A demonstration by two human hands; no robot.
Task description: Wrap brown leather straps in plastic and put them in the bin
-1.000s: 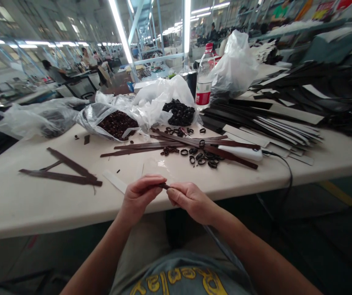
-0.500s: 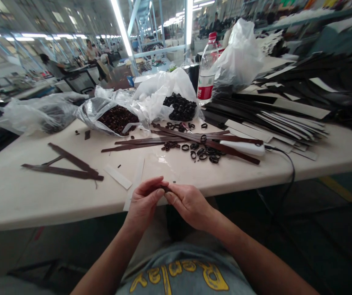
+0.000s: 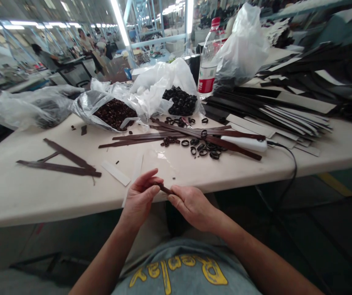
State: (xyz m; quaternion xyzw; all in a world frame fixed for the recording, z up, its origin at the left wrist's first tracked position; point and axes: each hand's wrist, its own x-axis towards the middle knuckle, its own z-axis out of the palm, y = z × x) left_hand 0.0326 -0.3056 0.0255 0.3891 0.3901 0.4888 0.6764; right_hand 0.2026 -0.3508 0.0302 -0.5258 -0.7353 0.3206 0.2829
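Note:
Between my hands, at the table's near edge, a narrow dark brown strap (image 3: 165, 189) is stretched. My left hand (image 3: 141, 196) pinches its left end between thumb and fingers, with one finger raised. My right hand (image 3: 192, 206) is closed round the other end, and most of that part is hidden inside the fist. Just beyond the hands lie a white strip (image 3: 116, 173) and a tiny dark bit (image 3: 174, 178). Farther off, several long brown straps (image 3: 133, 141) cross one another, with black loops (image 3: 203, 151) scattered beside them.
A white corded tool (image 3: 246, 143) lies under the straps at right. Behind stand a bag of small brown pieces (image 3: 116, 114), a bag of black loops (image 3: 180, 102) and a red-capped bottle (image 3: 207, 76). Stacked black and white strips (image 3: 289, 119) cover the right. More brown straps (image 3: 68, 155) lie left.
My hands have drawn slightly apart, so that more of the brown strap shows between them. The left hand's raised finger has lifted. The whole view has shifted a little.

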